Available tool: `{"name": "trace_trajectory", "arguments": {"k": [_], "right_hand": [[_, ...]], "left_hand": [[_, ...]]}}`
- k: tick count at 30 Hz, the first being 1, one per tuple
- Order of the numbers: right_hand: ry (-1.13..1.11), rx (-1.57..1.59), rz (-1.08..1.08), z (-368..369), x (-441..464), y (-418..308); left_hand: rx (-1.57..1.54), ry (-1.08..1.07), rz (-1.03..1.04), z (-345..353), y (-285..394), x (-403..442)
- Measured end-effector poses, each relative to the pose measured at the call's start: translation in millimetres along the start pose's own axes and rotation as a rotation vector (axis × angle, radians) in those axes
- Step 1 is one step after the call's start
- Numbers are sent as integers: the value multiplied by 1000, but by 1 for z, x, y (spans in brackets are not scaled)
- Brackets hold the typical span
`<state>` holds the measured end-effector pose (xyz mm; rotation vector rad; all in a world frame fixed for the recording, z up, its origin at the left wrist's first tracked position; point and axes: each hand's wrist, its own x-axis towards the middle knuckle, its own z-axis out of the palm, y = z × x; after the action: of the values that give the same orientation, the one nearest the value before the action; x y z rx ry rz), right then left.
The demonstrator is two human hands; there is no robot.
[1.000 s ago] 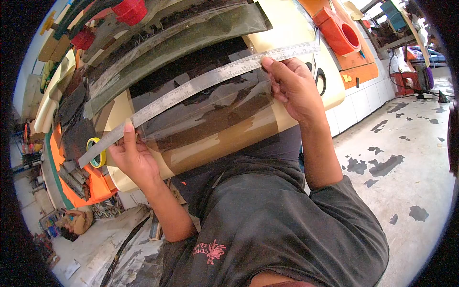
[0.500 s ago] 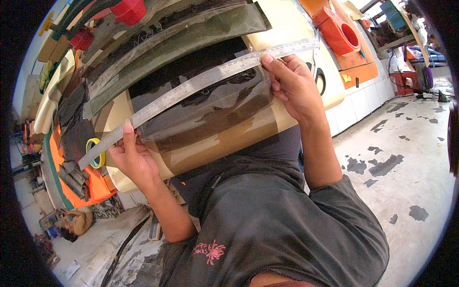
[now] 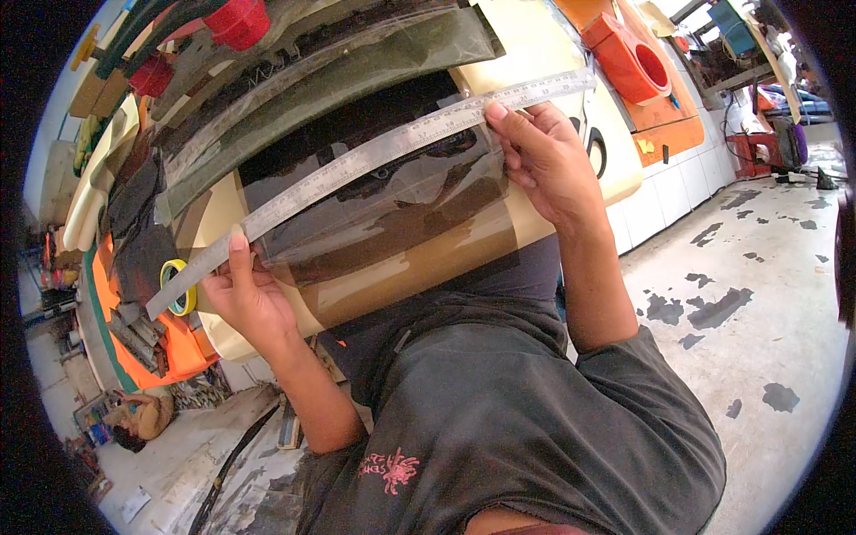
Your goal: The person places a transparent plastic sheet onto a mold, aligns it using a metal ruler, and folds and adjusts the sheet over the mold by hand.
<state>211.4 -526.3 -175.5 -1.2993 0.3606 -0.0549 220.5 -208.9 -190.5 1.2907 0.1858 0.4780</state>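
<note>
A long metal ruler (image 3: 357, 162) runs slantwise across the workspace, lower on the left and higher on the right. My left hand (image 3: 252, 299) pinches it near its left end, thumb on top and fingers beneath. Towards the other end, my right hand (image 3: 551, 169) grips it with the thumb on its edge. Under the ruler lies a see-through, dark-tinted plastic sheet (image 3: 401, 227), its near part hanging over the cream table edge. A roll of yellow tape (image 3: 181, 287) stands by the ruler's left end. Black scissor-like handles (image 3: 598, 153) show to the right of my right hand.
Dark green sheet material (image 3: 339, 94) lies beyond the ruler. An orange-red holder (image 3: 627, 58) with a round hole sits at the right, and red cup-like parts (image 3: 237, 21) are at the far left. Another person (image 3: 143, 417) is low on the left, near the floor.
</note>
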Motion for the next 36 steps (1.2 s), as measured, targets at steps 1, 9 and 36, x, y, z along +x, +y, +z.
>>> {"name": "trace_trajectory", "arguments": {"k": [1,9,36], "right_hand": [[0,0,0,0,0,0],[-18,33,20,-1,-3,-1],[87,-4,56,10,-6,-2]], "left_hand": [[1,10,-3,0,0,0],[17,16,-11,1,2,-2],[65,42,-17,-8,-4,1]]}}
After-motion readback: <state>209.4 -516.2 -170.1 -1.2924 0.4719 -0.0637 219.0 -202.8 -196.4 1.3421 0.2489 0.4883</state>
